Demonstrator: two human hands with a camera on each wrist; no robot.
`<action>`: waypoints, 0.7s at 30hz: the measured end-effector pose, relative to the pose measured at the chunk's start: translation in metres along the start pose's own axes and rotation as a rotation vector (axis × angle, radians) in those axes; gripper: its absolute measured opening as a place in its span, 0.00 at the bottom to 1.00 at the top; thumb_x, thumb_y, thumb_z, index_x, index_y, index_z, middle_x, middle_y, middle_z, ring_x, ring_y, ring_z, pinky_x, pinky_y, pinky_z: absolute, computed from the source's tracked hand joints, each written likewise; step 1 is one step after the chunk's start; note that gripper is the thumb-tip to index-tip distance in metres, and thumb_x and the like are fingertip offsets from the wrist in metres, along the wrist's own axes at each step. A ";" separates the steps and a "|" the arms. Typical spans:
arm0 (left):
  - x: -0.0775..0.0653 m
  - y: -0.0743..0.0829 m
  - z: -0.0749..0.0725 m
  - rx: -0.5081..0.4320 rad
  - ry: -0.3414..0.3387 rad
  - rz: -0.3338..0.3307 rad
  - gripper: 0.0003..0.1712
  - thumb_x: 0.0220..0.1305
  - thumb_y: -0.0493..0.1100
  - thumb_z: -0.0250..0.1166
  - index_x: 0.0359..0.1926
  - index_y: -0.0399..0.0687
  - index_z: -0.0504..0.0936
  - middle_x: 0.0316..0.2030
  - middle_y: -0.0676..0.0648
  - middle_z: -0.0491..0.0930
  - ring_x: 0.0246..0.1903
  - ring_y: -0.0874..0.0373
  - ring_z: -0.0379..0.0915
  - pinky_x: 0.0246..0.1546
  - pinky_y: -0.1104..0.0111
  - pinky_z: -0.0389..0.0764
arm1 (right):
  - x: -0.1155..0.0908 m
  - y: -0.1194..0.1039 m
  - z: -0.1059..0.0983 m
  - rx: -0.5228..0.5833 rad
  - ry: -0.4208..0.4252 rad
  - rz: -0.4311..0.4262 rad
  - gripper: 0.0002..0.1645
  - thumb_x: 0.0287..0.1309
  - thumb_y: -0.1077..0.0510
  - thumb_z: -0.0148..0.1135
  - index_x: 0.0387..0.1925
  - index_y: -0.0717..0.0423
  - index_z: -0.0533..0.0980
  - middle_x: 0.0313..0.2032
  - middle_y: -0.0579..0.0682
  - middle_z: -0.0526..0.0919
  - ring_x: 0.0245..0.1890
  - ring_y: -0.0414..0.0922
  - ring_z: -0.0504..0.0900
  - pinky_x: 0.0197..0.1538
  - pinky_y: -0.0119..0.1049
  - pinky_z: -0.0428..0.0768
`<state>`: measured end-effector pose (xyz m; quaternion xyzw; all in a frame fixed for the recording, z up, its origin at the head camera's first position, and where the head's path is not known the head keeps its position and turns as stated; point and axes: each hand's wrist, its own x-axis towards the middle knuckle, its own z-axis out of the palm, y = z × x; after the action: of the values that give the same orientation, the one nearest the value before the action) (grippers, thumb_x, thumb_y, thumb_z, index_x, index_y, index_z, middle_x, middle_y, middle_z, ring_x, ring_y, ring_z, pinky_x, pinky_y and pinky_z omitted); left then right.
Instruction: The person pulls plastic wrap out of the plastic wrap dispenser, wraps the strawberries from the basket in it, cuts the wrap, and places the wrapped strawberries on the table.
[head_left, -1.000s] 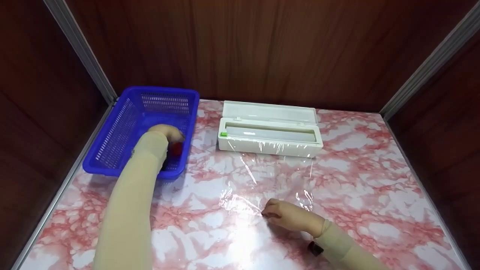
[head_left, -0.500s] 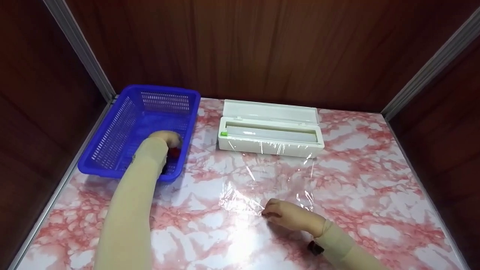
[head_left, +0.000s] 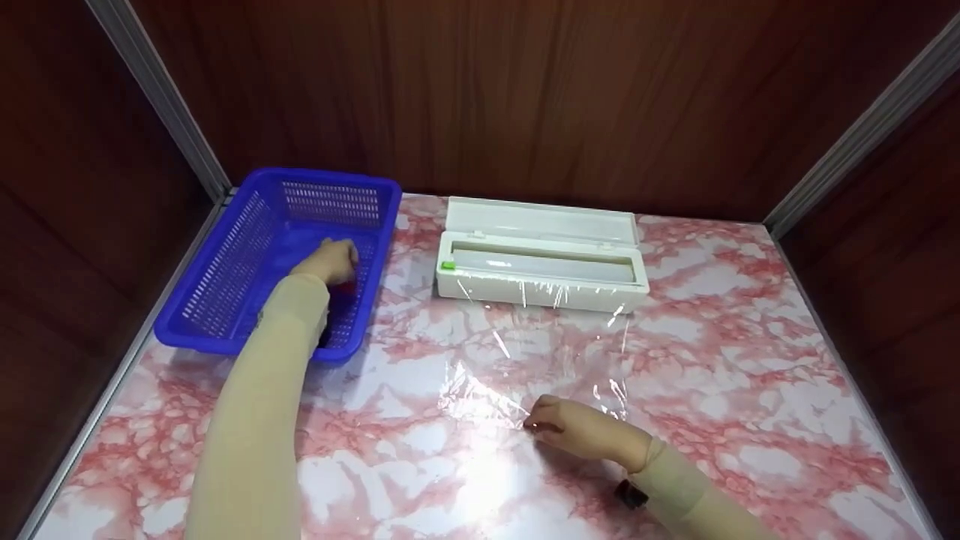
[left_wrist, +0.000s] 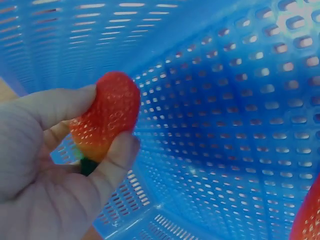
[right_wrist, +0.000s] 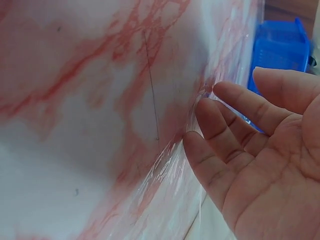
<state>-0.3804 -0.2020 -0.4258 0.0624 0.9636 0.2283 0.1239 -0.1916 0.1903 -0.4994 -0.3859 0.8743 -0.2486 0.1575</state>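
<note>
My left hand [head_left: 328, 260] is inside the blue basket [head_left: 214, 343]. In the left wrist view it pinches a strawberry [left_wrist: 114, 106], red with a yellowish end and a green top, between thumb and fingers. Part of another red fruit [left_wrist: 309, 212] shows at that view's right edge. My right hand [head_left: 585, 433] rests on the table, its fingertips on the front edge of a sheet of clear cling film [head_left: 536, 360]. Seen in the right wrist view, its fingers [right_wrist: 215, 125] are loosely bent and touch the film without gripping it. The film runs from a white dispenser box [head_left: 540, 291].
The dispenser's lid [head_left: 540, 220] stands open at the back, and a green slider [head_left: 448, 265] sits at its left end. Dark wood panels [head_left: 480, 97] enclose the pink marbled table [head_left: 720, 360] at the back and both sides.
My left hand has risen and turned within the basket, and more of its back shows now. My right hand and the film stay in place.
</note>
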 end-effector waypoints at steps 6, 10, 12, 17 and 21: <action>-0.001 0.003 -0.005 -0.052 0.172 0.001 0.15 0.48 0.31 0.54 0.40 0.37 0.66 0.42 0.36 0.61 0.41 0.44 0.65 0.47 0.55 0.70 | -0.001 -0.001 0.000 0.004 -0.014 0.025 0.14 0.53 0.62 0.54 0.43 0.58 0.76 0.39 0.49 0.75 0.39 0.40 0.74 0.44 0.29 0.75; -0.003 0.007 -0.009 -0.085 0.311 0.003 0.15 0.50 0.31 0.56 0.42 0.38 0.67 0.43 0.35 0.61 0.42 0.40 0.66 0.48 0.53 0.69 | -0.002 -0.001 0.002 -0.009 -0.002 0.011 0.14 0.53 0.62 0.54 0.42 0.59 0.76 0.38 0.50 0.75 0.38 0.40 0.75 0.44 0.28 0.76; -0.003 0.009 -0.011 -0.105 0.370 0.013 0.14 0.51 0.31 0.57 0.41 0.38 0.68 0.42 0.36 0.62 0.41 0.41 0.66 0.48 0.53 0.69 | -0.002 0.000 0.003 -0.013 0.007 -0.003 0.14 0.52 0.62 0.55 0.42 0.59 0.76 0.38 0.50 0.75 0.37 0.40 0.75 0.43 0.28 0.76; -0.005 0.024 -0.015 -0.161 0.489 0.075 0.13 0.50 0.32 0.59 0.39 0.39 0.69 0.40 0.39 0.63 0.38 0.46 0.65 0.45 0.56 0.69 | -0.002 0.000 0.004 -0.026 0.029 -0.027 0.13 0.51 0.64 0.55 0.41 0.60 0.76 0.37 0.51 0.75 0.37 0.42 0.76 0.42 0.29 0.76; -0.007 0.041 -0.019 -0.197 0.537 0.136 0.12 0.51 0.32 0.60 0.38 0.40 0.70 0.39 0.40 0.63 0.38 0.48 0.65 0.44 0.59 0.69 | -0.001 -0.001 0.003 -0.040 0.013 0.006 0.14 0.52 0.63 0.55 0.42 0.58 0.76 0.38 0.50 0.75 0.38 0.42 0.76 0.44 0.30 0.76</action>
<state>-0.3760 -0.1755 -0.3889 0.0519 0.9288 0.3368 -0.1458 -0.1888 0.1899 -0.5008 -0.3847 0.8813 -0.2333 0.1446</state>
